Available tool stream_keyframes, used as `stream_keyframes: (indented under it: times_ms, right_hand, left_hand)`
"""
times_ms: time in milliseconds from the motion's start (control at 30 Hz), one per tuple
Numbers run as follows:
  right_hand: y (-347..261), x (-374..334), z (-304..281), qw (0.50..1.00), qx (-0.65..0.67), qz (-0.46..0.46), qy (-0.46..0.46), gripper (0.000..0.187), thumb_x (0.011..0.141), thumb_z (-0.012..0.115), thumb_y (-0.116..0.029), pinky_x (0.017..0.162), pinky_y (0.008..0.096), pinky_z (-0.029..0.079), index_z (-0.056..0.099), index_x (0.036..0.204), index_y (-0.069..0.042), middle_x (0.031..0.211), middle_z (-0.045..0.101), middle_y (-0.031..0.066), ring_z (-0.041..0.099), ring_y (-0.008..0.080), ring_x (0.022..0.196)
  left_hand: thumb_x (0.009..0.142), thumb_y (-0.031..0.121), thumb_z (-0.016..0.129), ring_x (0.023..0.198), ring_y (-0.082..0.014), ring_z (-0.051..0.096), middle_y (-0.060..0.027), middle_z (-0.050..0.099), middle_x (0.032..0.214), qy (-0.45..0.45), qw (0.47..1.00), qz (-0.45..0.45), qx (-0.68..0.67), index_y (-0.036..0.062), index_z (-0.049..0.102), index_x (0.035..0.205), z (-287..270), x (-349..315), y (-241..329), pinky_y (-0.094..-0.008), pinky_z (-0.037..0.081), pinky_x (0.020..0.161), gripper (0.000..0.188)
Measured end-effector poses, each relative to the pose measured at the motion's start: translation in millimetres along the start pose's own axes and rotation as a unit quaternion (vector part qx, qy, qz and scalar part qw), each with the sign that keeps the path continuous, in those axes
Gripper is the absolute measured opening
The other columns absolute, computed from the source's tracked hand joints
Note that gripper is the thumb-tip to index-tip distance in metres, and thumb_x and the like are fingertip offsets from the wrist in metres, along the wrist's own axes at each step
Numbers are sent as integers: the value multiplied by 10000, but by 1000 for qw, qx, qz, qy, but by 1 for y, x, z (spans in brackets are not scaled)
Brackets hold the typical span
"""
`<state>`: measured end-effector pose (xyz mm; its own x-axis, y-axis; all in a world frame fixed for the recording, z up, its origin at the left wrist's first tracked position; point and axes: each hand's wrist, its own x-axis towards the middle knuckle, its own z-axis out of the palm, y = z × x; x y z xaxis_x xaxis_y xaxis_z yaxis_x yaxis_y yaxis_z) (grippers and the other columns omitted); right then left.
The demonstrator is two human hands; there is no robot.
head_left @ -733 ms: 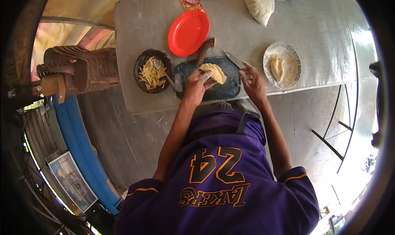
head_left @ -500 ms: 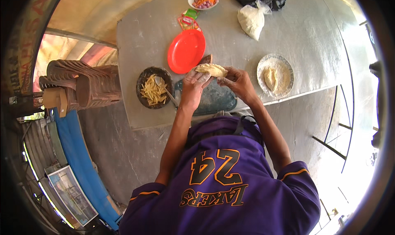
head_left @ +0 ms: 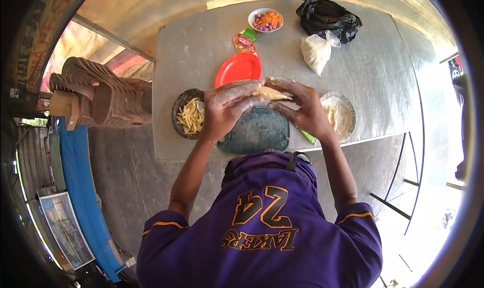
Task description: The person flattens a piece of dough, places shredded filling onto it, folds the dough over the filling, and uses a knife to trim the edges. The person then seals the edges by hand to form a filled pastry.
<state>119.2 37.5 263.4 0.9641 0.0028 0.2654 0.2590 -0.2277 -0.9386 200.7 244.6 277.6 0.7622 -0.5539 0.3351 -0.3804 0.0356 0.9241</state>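
A pale, crescent-shaped filled pastry (head_left: 269, 93) is raised between both hands, above a dark green board (head_left: 254, 131) at the table's front. My left hand (head_left: 229, 104) pinches its left end with floury fingers. At the right end, my right hand (head_left: 304, 109) has its fingers over the top and the thumb below. To the left, a dark stone bowl (head_left: 176, 122) contains pale cut strips (head_left: 190, 117); a spoon in it is partly covered by my hand. Right of my right hand, a speckled plate (head_left: 351, 111) bears flour and a pale dough piece (head_left: 331, 117), partly hidden by that hand.
A red oval plate (head_left: 239, 68) lies beyond my left hand. Farther back are small packets (head_left: 245, 42), a white bowl (head_left: 259, 30) of orange shreds and small purple onions, a bag of white powder (head_left: 316, 55) and a black plastic bag (head_left: 330, 23). Stacked brown chairs (head_left: 108, 99) stand left.
Both hands have come up closer to the camera with the pastry, and the right hand now covers its right end more. The view has shifted slightly. A green item shows below the right hand.
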Motion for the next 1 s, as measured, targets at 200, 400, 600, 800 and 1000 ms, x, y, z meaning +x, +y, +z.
stream_keyframes:
  times_ms: [200, 400, 600, 800, 1000]
  right_hand:
    - [53, -17, 34, 948, 194, 252, -31, 393, 1003, 622, -247, 774, 274, 579, 639, 1220, 79, 1005, 717, 100, 698, 133, 860]
    - [75, -38, 47, 913, 215, 330, -101, 408, 994, 636, -259, 749, 257, 575, 643, 1219, 82, 974, 714, 85, 686, 116, 837]
    - [88, -39, 66, 914, 186, 343, -112, 392, 962, 679, -231, 760, 259, 582, 662, 1194, 84, 968, 717, 97, 679, 120, 821]
    - [83, -31, 83, 902, 193, 366, -126, 436, 943, 700, -196, 775, 262, 586, 612, 1258, 91, 1026, 709, 128, 682, 136, 840]
    - [65, -19, 99, 898, 207, 381, -75, 552, 919, 729, -210, 790, 267, 582, 532, 1336, 92, 1095, 696, 129, 683, 142, 903]
  left_hand:
    - [925, 47, 675, 926, -167, 700, -119, 703, 1089, 51, 928, -307, -202, -70, 655, 1170, 12, -40, -66, -313, 610, 837, 271]
    - [947, 115, 668, 900, -151, 699, -90, 714, 1059, 45, 864, -426, -266, -42, 677, 1139, 6, -93, -98, -304, 614, 802, 249]
    - [940, 105, 676, 892, -157, 701, -85, 715, 1033, 73, 841, -465, -266, -37, 678, 1131, 4, -112, -102, -314, 621, 776, 239]
    - [954, 136, 669, 907, -169, 707, -97, 714, 1024, 47, 844, -479, -237, -43, 673, 1134, -14, -114, -106, -315, 625, 762, 253]
    - [994, 203, 620, 916, -184, 711, -116, 703, 1076, 49, 816, -485, -311, -32, 644, 1159, -31, -111, -106, -327, 624, 782, 288]
